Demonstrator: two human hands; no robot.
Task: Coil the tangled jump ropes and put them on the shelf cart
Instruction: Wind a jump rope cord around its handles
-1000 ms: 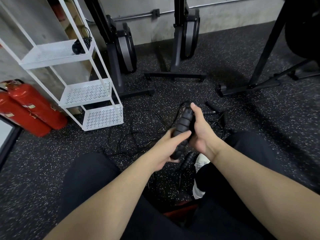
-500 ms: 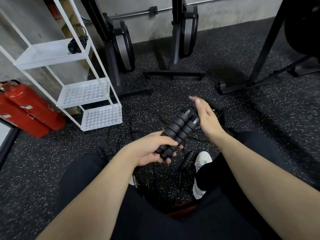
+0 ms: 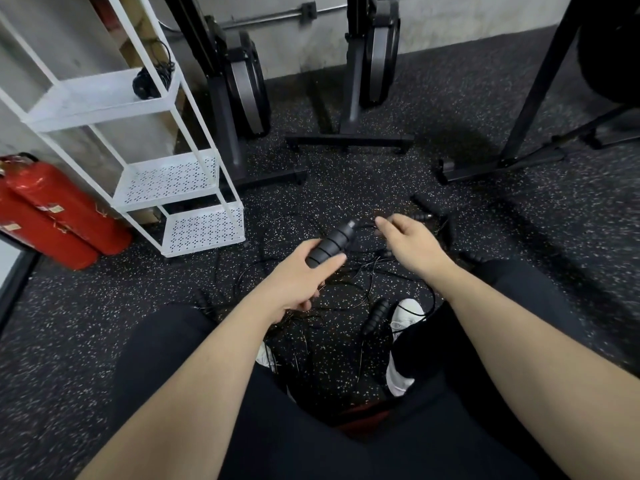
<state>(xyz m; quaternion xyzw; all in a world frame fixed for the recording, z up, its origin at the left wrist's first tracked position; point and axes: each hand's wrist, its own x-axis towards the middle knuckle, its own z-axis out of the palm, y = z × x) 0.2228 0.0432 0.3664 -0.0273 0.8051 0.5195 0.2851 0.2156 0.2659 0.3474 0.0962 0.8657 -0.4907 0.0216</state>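
Person seated low, knees apart, both bare forearms reaching toward frame centre.

Left hand (image 3: 300, 276): fingers and thumb curled round the ribbed black handles (image 3: 331, 244), which angle up and to the right out of the fist. Whether one handle or two lie in the grasp cannot be told; only one ribbed body shows clearly. A thin cord leaves the top end toward the right.

Right hand (image 3: 410, 241): right of centre, just beside the handle tips but not touching them. Fingers reach forward toward the thin cord (image 3: 367, 224); the fingertips are motion-blurred, so whether they pinch the cord cannot be told.

Tangled jump ropes (image 3: 277, 271): thin black cords spread in loose loops on the speckled rubber floor (image 3: 104, 323) at centre frame, under and between the hands. One loose handle (image 3: 375, 315) lies lower centre, just beside a white shoe (image 3: 407, 311). More dark handles (image 3: 424, 204) lie on the floor above the right hand.

Shelf cart (image 3: 204, 226): white, three perforated tiers, upper left of frame, standing on the floor near the rope tangle. A coiled black rope (image 3: 149, 81) sits on the top tier at its right corner. Lower two tiers show only bare perforated metal.

Left edge: two red fire extinguishers (image 3: 52, 216) lying beside the cart. Top of frame: black machine stands (image 3: 349, 133) against the wall.
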